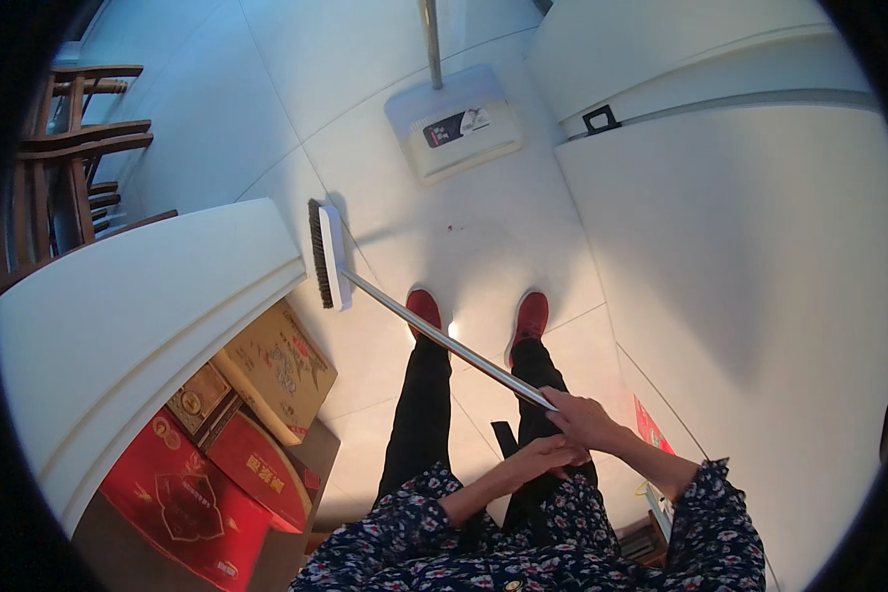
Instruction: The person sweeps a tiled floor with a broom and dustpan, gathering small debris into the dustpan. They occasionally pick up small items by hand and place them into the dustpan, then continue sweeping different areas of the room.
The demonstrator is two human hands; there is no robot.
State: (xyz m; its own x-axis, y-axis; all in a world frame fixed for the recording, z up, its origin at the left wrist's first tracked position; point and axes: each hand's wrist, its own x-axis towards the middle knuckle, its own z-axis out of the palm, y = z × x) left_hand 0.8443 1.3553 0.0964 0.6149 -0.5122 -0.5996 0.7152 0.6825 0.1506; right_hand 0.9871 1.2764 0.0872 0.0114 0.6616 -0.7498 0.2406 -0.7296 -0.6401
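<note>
My right hand point(586, 422) is wrapped around the metal handle of a broom point(444, 340). Close against it, my left hand point(542, 457) is curled at the handle's upper end, which the hands hide. The handle slants away to the far left, ending in a white broom head point(334, 255) with dark bristles. That head is tilted on its side, beside the corner of a white counter. Beyond my feet, a translucent dustpan point(465, 161) with a metal handle and a printed label rests on the floor. Small reddish crumbs point(450, 229) lie on the tiles between dustpan and feet.
At left runs a white counter point(163, 259), with red gift boxes point(192, 503) and a tan carton point(285, 366) below its top. Dark wooden chairs point(74, 155) stand beyond. White cabinet fronts point(681, 222) with a black latch point(601, 119) line the right. My red shoes point(530, 317) stand on pale floor tiles.
</note>
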